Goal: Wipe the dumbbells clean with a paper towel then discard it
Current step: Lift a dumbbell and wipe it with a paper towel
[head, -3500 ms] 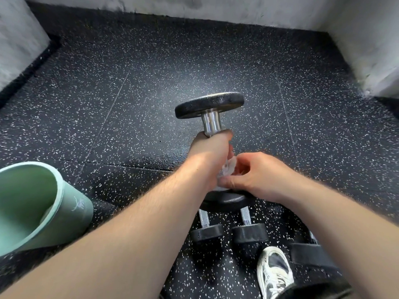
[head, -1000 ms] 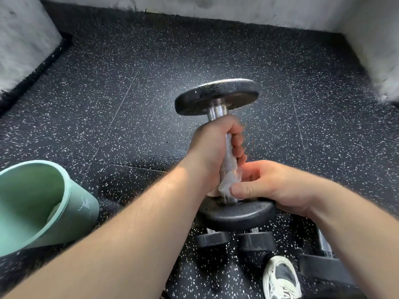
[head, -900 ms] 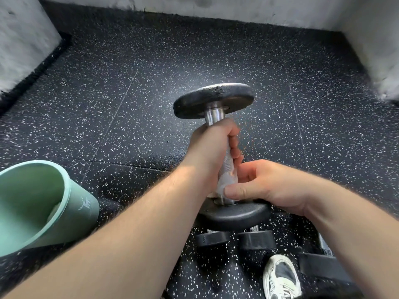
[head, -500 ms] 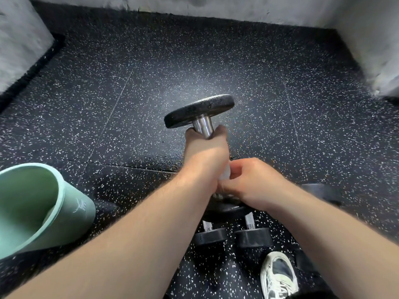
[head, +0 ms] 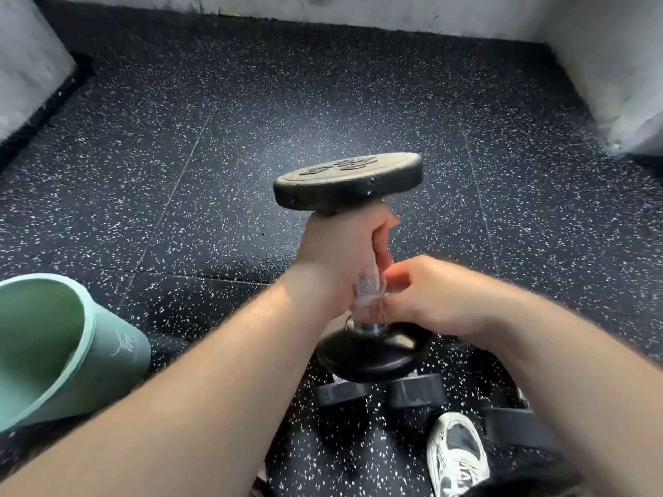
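Fingers [head: 383, 253] of left hand [head: 341, 256] clamped higher on dumbbell [head: 348, 181] now. Pinches paper towel [head: 363, 301] beneath with right hand [head: 441, 295], wiping bared handle [head: 366, 279].

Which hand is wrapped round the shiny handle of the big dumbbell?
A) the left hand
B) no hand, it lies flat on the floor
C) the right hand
A: the left hand grips the handle of the upright dumbbell just under its top plate, while the right hand pinches the paper towel against the handle lower down.
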The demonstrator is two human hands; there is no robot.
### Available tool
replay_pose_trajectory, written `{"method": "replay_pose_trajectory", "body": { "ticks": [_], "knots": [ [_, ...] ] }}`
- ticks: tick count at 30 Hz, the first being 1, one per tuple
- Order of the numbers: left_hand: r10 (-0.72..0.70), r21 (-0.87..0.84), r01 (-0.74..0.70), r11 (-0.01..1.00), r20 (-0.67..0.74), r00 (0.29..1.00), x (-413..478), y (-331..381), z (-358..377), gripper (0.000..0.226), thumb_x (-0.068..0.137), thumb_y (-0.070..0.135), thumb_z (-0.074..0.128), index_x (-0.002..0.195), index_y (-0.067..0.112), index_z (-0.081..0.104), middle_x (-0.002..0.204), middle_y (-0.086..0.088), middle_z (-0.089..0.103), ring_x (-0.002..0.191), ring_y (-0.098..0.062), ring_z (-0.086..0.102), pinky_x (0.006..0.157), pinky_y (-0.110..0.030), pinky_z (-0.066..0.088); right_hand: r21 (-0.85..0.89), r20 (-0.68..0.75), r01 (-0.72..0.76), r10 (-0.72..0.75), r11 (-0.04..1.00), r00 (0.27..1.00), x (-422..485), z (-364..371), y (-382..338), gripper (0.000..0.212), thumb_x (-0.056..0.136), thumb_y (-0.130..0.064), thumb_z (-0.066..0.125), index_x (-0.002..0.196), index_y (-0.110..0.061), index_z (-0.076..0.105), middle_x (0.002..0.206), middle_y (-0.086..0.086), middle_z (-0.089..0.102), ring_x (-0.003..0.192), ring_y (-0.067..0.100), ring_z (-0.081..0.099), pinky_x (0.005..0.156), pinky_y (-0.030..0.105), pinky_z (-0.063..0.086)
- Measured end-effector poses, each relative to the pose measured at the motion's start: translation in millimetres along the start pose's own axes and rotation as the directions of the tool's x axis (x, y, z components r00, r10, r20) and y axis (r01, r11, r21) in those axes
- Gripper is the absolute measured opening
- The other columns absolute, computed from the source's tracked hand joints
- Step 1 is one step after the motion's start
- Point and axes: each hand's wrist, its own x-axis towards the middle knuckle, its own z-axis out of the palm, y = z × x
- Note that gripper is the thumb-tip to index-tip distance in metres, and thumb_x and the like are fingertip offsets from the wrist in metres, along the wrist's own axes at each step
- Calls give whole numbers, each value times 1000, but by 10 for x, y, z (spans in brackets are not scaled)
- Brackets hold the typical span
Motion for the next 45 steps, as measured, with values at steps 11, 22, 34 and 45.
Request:
{"method": "replay_pose_trajectory", "body": {
  "ticks": [11,22,34,45],
  "knots": [
    [-11,-1,11,1000,-168,986,52,18,54,20,78,13,70,63,13,57,44,-1,47,36,-18,44,56,-27,43,11,138,-16,14,1000,990,29,8,106,33,69,-37,86,100,-26,79,101,-1,79,101,25,74,103,48,51],
    [-25,55,51,997,-404,914,232,-235,55,26,82,37,74,91,21,56,75,0,65,72,-22,67,87,-45,57,-139,-26,-97,94,985,995,113,95,167,39,58,-58,83,86,-30,76,73,-12,74,65,7,63,76,33,55],
    [-87,-91,51,995,-456,885,108,-206,148,12,94,19,62,102,17,53,76,-1,55,67,-18,51,65,-28,38,-284,-235,-155,88,946,968,148,323,140,13,69,-65,56,63,-55,60,89,9,62,86,30,56,67,32,47],
    [-102,-272,61,960,-140,985,24,-84,109,29,90,13,61,65,18,47,46,3,41,41,-13,38,54,-25,33,-315,-22,-10,3,949,1000,116,-22,177,17,65,-45,83,70,-34,71,73,-13,70,68,5,65,62,22,53]
  ]
}}
